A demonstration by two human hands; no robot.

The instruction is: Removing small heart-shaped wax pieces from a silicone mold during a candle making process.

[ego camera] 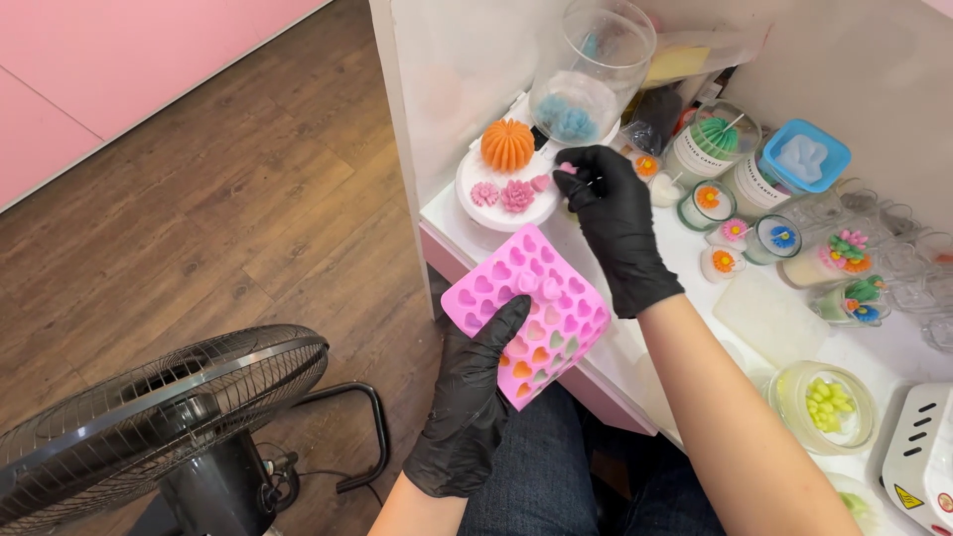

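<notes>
Black-gloved hands work at the edge of a white table [467, 233]. The left hand [472, 397] grips a pink silicone mould tray with heart-shaped cavities [526, 310] from below, thumb laid across its near face, holding it tilted over the person's lap and against the table's edge. Several lower cavities hold orange, pink and green fillings; a few small pink pieces sit on the tray's upper middle. The right hand [613, 223] is raised above and just beyond the tray, apart from it, its fingers pinched narrowly around a small pink heart-shaped wax piece [567, 169]. That pinch hovers just beside a round white plate [476, 213], which carries an orange ribbed pumpkin-shaped candle [507, 145] and pink flower-shaped wax pieces [503, 195]. Behind the plate a clear glass jar [596, 74] lies tilted with blue pieces inside. Further right stand small glass candles topped with coloured flowers [707, 201] and a blue square mould [805, 155]. A black floor fan [159, 417] stands on the wooden floor to the left.
</notes>
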